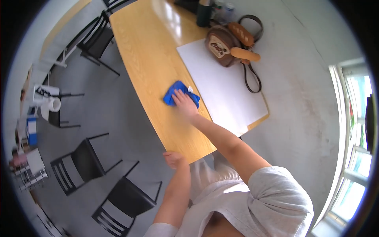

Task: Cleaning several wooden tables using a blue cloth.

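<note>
Under the spread fingers of my right hand (185,102) lies a crumpled blue cloth (169,96) with a small white tag. The hand presses it against the wood-grain tabletop (142,62), beside the edge of a large white sheet (225,97). My left hand (174,159) is at the near left corner of the table, fingers curled in. Whether those fingers grip the table edge is hard to see.
A brown bag (223,44) with bread-shaped plush pieces sits on the sheet's far end. Behind it stand a dark green bottle (204,13) and clear bottles (228,13). Black chairs (87,160) stand on the grey floor to the left. A wall (299,97) and a window (355,142) are at right.
</note>
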Available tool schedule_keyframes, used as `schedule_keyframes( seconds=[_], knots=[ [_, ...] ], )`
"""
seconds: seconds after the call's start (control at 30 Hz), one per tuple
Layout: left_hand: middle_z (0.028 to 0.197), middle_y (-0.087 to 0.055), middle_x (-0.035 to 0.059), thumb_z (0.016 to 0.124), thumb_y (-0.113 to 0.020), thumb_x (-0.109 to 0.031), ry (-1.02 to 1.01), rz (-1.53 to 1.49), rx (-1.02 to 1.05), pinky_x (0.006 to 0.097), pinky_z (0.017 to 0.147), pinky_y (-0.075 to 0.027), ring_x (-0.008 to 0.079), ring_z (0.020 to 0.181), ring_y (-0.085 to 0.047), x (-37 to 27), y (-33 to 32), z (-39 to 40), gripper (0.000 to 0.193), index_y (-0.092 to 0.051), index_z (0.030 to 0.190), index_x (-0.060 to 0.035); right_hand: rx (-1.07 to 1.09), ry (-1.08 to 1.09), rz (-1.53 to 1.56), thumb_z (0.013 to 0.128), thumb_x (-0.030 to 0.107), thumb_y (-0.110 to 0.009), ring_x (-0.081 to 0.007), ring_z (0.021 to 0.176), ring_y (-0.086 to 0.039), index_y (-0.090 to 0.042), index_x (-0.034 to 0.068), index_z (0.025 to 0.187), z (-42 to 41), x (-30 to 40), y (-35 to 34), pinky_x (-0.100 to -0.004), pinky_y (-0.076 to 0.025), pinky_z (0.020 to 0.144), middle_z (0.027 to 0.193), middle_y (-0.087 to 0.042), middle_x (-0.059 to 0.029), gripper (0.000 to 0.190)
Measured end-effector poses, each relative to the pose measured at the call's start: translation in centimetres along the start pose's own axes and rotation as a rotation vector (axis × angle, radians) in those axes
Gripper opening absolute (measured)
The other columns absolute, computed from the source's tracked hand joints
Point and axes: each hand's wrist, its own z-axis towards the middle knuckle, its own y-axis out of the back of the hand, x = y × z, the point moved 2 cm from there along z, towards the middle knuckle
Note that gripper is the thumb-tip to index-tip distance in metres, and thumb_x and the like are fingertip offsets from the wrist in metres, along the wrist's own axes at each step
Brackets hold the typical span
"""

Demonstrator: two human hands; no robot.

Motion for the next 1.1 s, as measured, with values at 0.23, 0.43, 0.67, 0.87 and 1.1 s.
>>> schedule_keyframes(
  seconds=[0.23, 0.43, 0.67, 0.87, 1.1],
  knots=[
    [0.079, -0.066, 0.0199, 0.096, -0.031, -0.028, -0.075, 0.106, 0.185, 0.0445, 0.065, -0.055, 0.0335, 0.078, -0.066, 1.0, -1.9, 1.9, 0.047, -0.066, 0.080, -0.0008, 0.127, 0.033, 0.055, 0.086, 0.012, -0.044, -0.0235, 0.136, -0.028, -0.041, 0.008, 0.134, -13.6, 2.0, 2.3, -0.0386, -0.026, 0.110, 0.147, -0.031, -0.0088, 0.048],
    [0.111, -0.058, 0.0231, 0.090, -0.045, -0.019, -0.273, -0.169, 0.482, 0.0405, 0.083, -0.049, 0.0333, 0.101, -0.058, 0.8, -1.1, 4.8, 0.030, -0.055, 0.105, 0.0046, -0.007, -0.015, 0.139, 0.083, 0.010, -0.046, -0.0251, 0.132, -0.035, -0.048, 0.005, 0.128, -23.2, 0.6, 2.6, -0.0370, -0.032, 0.107, 0.142, -0.038, -0.0112, 0.045],
    [0.100, -0.061, 0.0146, 0.084, -0.055, -0.014, -0.941, -0.351, 0.823, 0.0323, 0.080, -0.047, 0.0225, 0.087, -0.059, -8.3, -2.1, 1.4, 0.022, -0.057, 0.099, 0.0033, -0.005, 0.143, 0.102, 0.086, 0.010, -0.040, -0.0212, 0.130, -0.039, -0.052, 0.006, 0.125, -27.8, -2.1, 3.3, -0.0342, -0.032, 0.108, 0.142, -0.039, -0.0088, 0.040],
    [0.118, -0.053, 0.0181, 0.088, -0.056, -0.034, -0.257, -0.383, 1.565, 0.0440, 0.102, -0.034, 0.0319, 0.118, -0.043, -8.9, -4.4, -9.7, 0.049, -0.046, 0.120, 0.0027, 0.060, 0.149, 0.149, 0.087, 0.012, -0.040, -0.0222, 0.130, -0.039, -0.052, 0.008, 0.126, -29.6, -5.5, 3.6, -0.0355, -0.033, 0.108, 0.142, -0.040, -0.0087, 0.040],
    [0.114, -0.056, 0.0089, 0.087, -0.057, -0.041, -0.222, -0.243, 1.503, 0.0390, 0.095, -0.036, 0.0251, 0.106, -0.050, -10.7, -1.0, -16.9, 0.044, -0.050, 0.109, -0.0036, -0.020, 0.124, 0.213, 0.080, 0.005, -0.050, -0.0234, 0.126, -0.044, -0.060, 0.009, 0.116, -30.6, -8.5, 3.3, -0.0352, -0.036, 0.105, 0.133, -0.049, -0.0074, 0.038]
  ],
)
